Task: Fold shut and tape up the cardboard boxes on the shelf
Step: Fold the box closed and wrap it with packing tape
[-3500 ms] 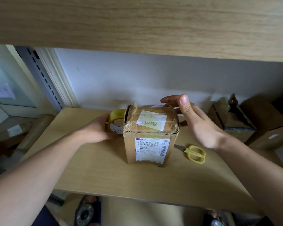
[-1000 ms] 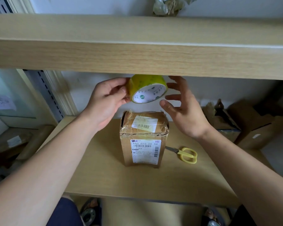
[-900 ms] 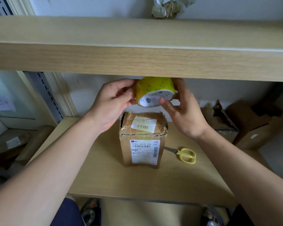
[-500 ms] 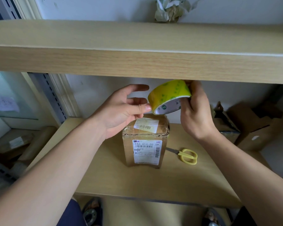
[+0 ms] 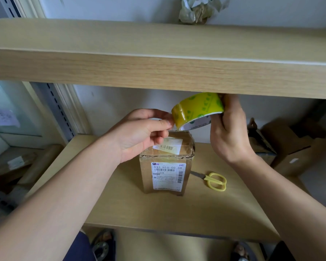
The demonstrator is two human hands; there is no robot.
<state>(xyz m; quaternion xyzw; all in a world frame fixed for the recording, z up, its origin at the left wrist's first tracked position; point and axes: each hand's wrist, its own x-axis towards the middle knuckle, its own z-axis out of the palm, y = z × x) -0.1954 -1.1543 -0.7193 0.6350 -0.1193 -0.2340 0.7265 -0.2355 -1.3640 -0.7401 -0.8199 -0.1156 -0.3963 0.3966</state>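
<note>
The left hand (image 5: 139,134) has its grip pinched at the left edge of the tape roll (image 5: 197,110), thumb and forefinger pressed together there, the other fingers curled under; whether a loose end of tape lies between them cannot be made out. The right hand (image 5: 228,132) has its grip wrapped round the right side of the roll, fingers curled behind it and thumb along its lower rim, holding it tilted in the air just under the upper shelf board (image 5: 158,68).

Nearest the camera, both forearms reach in over the front edge of the lower shelf (image 5: 158,210). The cardboard box (image 5: 166,162) stands upright about mid-shelf, below the roll and not touching it. Its top flaps are folded down and look crumpled, with shiny tape and a small barcode sticker across them; a larger white shipping label covers its front face. What is inside is hidden.

Just right of the box, yellow-handled scissors (image 5: 214,180) lie flat on the shelf, blades pointing towards the box.

Farther back on the right, two more brown boxes (image 5: 290,147) sit against the wall, the nearer with a flap standing up; their contents cannot be seen. Above, crumpled paper (image 5: 198,9) rests on the upper shelf.
</note>
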